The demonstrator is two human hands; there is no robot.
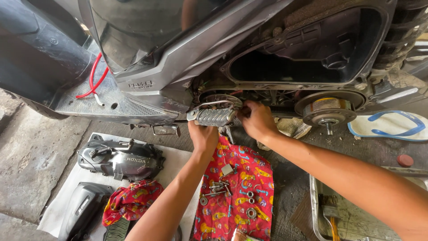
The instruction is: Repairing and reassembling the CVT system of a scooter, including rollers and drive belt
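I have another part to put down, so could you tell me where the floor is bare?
Bare concrete lies left of the white sheet, and between the red patterned cloth and metal tray. The cloth holds bolts and washers; the sheet holds engine covers.

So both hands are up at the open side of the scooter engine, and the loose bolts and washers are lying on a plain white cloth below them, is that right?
Not quite. In the head view the bolts and washers lie on a red patterned cloth, not a plain white one. The left hand and right hand are indeed up at the open engine side.
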